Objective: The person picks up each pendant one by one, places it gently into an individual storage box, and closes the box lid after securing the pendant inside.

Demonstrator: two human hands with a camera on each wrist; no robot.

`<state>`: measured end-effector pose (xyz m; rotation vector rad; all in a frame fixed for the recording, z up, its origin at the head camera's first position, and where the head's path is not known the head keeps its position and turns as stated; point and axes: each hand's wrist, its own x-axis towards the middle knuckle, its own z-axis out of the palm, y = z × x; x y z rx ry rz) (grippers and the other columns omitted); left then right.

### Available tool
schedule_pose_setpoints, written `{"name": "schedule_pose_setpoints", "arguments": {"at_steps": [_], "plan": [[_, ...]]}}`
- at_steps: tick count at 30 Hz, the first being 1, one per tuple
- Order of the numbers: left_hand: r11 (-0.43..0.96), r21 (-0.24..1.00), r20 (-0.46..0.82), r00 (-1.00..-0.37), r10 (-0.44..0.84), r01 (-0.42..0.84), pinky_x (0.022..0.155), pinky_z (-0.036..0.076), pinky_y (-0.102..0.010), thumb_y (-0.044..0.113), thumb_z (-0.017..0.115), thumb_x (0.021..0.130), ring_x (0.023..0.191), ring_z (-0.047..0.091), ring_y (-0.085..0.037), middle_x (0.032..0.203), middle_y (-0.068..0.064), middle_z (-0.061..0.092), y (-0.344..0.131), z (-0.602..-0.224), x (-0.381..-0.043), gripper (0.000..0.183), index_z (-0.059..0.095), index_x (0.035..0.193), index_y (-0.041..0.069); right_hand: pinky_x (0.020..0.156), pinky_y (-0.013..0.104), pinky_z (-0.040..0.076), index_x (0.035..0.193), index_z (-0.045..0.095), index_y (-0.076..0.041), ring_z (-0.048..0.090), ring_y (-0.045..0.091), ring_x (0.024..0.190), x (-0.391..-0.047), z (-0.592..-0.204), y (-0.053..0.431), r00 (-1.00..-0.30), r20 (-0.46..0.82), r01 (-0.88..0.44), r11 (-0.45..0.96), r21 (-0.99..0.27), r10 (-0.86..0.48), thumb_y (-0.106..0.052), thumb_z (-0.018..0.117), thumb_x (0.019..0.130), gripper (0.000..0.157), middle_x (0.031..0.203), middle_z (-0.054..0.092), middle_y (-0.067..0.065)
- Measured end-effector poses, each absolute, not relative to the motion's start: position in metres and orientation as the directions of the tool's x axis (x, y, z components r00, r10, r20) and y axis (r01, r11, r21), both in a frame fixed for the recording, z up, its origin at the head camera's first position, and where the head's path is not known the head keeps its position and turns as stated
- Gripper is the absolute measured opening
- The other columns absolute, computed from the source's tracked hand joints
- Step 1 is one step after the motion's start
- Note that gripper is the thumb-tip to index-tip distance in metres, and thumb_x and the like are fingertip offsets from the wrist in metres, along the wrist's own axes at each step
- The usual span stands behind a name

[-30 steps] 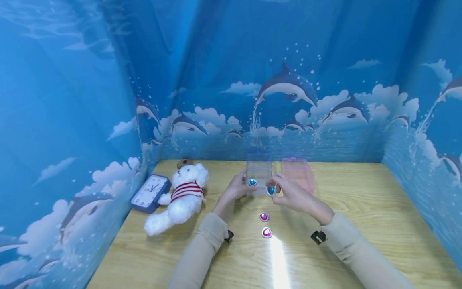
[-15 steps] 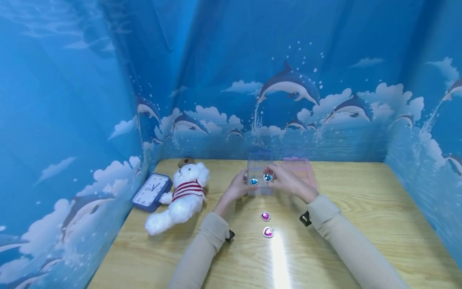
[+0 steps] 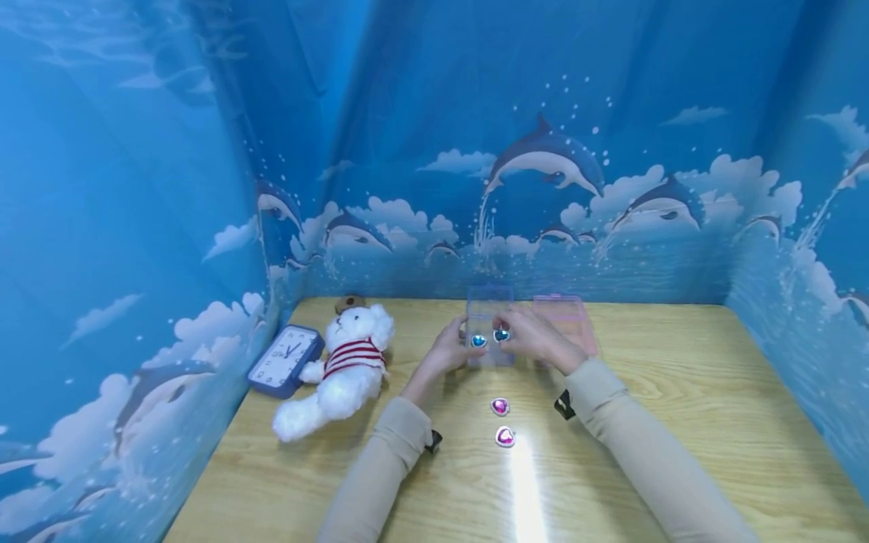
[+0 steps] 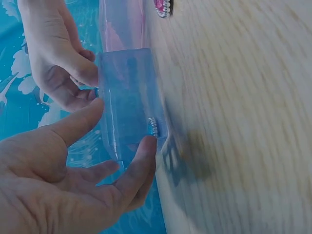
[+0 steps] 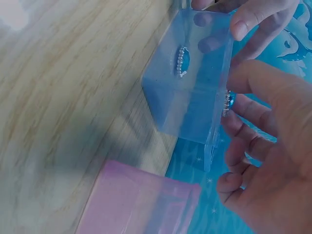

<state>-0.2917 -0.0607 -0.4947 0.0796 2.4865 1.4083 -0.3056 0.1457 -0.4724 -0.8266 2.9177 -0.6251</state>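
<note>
My left hand (image 3: 448,349) steadies a clear bluish plastic box (image 5: 168,105), thumb at its rim and fingertips on its wall. Inside the box lies one blue gem with a beaded silver edge (image 5: 183,62). Between thumb and fingers, my right hand (image 3: 539,336) pinches a second blue gem (image 5: 227,103), held at the box's open top. In the head view, two pink heart-shaped gems (image 3: 500,407) lie on the table in front of the box. A clear pink box (image 5: 139,200) stands to the right of the bluish one, partly behind my right hand.
At the left of the table (image 3: 652,422) lie a white plush toy in a striped shirt (image 3: 353,358) and a blue-framed clock (image 3: 285,362). A brown object (image 3: 349,304) sits behind the toy. A dolphin-print curtain (image 3: 421,151) encloses the back and sides.
My right hand has moved left and back, carrying the blue gem from the box's front right corner to over its opening. My left hand stays at the box.
</note>
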Motion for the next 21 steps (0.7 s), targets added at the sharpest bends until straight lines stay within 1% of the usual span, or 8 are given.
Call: {"name": "schedule_pose_setpoints", "arguments": {"at_steps": [3,7,10,14,17,21], "plan": [[0.543,0.834,-0.228,-0.956,0.185,-0.093,0.104,0.059,-0.051,0.016,0.082,0.091,0.127,0.063,-0.039,0.145,-0.023,0.060,-0.0600,-0.4924,-0.2926,0.090,0.031,0.165,0.011,0.090,0.045,0.060,0.113,0.072,-0.006,0.066,0.025,0.101,-0.3075,-0.4740,0.1439,-0.854,0.060,-0.499,0.782,-0.374,-0.517,-0.010,0.078,0.082,0.032,0.109,0.072,0.010],[0.545,0.830,-0.258,-0.949,0.183,-0.120,0.105,0.058,-0.051,0.014,0.081,0.092,0.129,0.062,-0.040,0.147,-0.023,0.059,-0.0588,-0.4890,-0.2941,0.089,0.030,0.166,0.012,0.091,0.046,0.061,0.113,0.073,-0.004,0.067,0.026,0.101,-0.3087,-0.4744,0.1423,-0.855,0.047,-0.493,0.781,-0.384,-0.517,-0.009,0.078,0.081,0.032,0.109,0.074,0.011],[0.536,0.832,-0.277,-0.943,0.182,-0.141,0.103,0.059,-0.051,0.012,0.079,0.093,0.129,0.062,-0.040,0.147,-0.024,0.058,-0.0578,-0.4876,-0.2952,0.088,0.030,0.166,0.011,0.094,0.047,0.061,0.114,0.074,-0.003,0.069,0.028,0.104,-0.3093,-0.4743,0.1412,-0.854,0.032,-0.485,0.774,-0.407,-0.519,-0.008,0.078,0.082,0.033,0.111,0.075,0.012],[0.541,0.827,-0.291,-0.939,0.181,-0.152,0.099,0.062,-0.047,0.011,0.078,0.094,0.127,0.063,-0.038,0.146,-0.024,0.059,-0.0572,-0.4863,-0.2962,0.086,0.030,0.166,0.011,0.097,0.048,0.061,0.115,0.074,-0.002,0.069,0.029,0.107,-0.3104,-0.4742,0.1403,-0.856,0.008,-0.468,0.770,-0.433,-0.516,-0.008,0.079,0.083,0.033,0.114,0.075,0.013],[0.538,0.828,-0.298,-0.937,0.184,-0.157,0.097,0.062,-0.047,0.010,0.078,0.094,0.125,0.063,-0.039,0.145,-0.024,0.059,-0.0572,-0.4863,-0.2969,0.086,0.030,0.166,0.011,0.098,0.048,0.061,0.117,0.074,-0.003,0.069,0.029,0.109,-0.3113,-0.4742,0.1404,-0.861,-0.014,-0.451,0.776,-0.441,-0.508,-0.009,0.079,0.084,0.033,0.116,0.074,0.013],[0.530,0.832,-0.303,-0.934,0.187,-0.164,0.099,0.061,-0.049,0.010,0.078,0.095,0.126,0.063,-0.040,0.146,-0.025,0.058,-0.0578,-0.4868,-0.2971,0.086,0.029,0.166,0.011,0.099,0.049,0.060,0.120,0.073,-0.003,0.069,0.030,0.110,-0.3132,-0.4742,0.1409,-0.862,-0.047,-0.430,0.778,-0.458,-0.505,-0.010,0.080,0.086,0.036,0.118,0.074,0.014]]}}
